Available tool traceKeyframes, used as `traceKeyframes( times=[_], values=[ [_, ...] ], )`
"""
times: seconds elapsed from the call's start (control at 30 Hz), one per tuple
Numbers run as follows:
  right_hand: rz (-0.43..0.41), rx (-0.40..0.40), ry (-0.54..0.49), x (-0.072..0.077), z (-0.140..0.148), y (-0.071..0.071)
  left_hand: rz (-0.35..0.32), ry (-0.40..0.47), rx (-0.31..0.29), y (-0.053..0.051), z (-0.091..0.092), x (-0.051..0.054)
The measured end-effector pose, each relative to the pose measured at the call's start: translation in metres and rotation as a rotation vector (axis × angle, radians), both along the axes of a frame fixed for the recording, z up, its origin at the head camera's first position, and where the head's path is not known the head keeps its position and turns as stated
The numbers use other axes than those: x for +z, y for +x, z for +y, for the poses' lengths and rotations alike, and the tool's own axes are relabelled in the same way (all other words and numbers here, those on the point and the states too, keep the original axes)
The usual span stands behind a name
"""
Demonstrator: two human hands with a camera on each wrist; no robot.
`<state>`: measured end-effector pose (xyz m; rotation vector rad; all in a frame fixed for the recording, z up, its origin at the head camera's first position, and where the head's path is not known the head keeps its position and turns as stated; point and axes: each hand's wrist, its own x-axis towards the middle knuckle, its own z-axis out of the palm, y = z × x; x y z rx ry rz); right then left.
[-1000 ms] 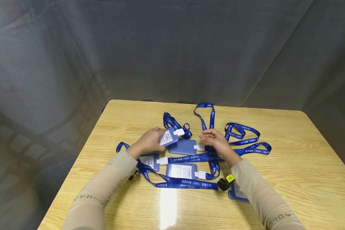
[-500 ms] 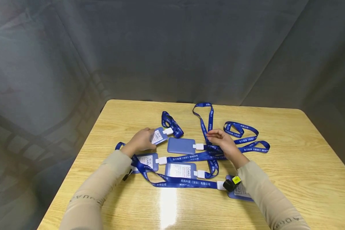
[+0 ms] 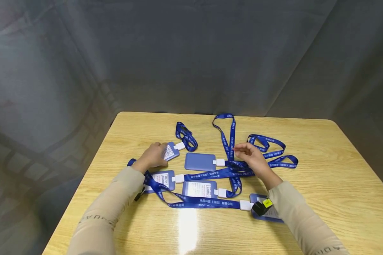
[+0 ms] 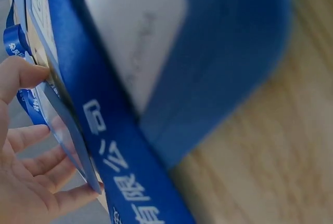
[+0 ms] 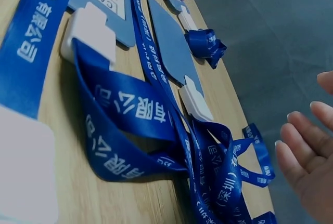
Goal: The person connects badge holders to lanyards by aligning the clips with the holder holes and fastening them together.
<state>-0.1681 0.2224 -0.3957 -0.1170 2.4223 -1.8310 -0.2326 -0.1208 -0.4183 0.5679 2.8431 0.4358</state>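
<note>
My left hand holds a blue ID badge holder by its edges at the table's left-back part, thumb on one side and fingers on the other. The badge's white clip leads to a bunched blue lanyard. My right hand hovers beside a blue lanyard, its fingers loosely bent and nothing in them. In the right wrist view, the right hand's fingers are apart from the straps. A face-down badge holder lies between the hands.
Nearer me lie a badge holder, a left one partly crossed by a strap, and a right one partly behind the right wrist's camera. Lanyards tangle at the right. A dark curtain hangs behind the wooden table.
My left hand has moved left and down to the table with its badge holder, drawing the bunched lanyard slightly left. The right hand has shifted a little to the right.
</note>
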Motion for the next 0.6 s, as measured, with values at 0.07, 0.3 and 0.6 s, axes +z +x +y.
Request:
traceKeyframes(
  times=[0.07, 0.3, 0.6],
  values=[
    [0.02, -0.012, 0.062, 0.0, 0.001, 0.001, 0.003, -0.012, 0.002, 0.0, 0.001, -0.002],
    [0.129, -0.029, 0.363, 0.001, 0.005, 0.008, -0.025, -0.052, 0.004, -0.001, 0.006, -0.007],
    [0.266, 0.011, 0.674, 0.008, 0.012, 0.014, -0.09, -0.032, 0.015, -0.002, 0.007, -0.007]
  ],
)
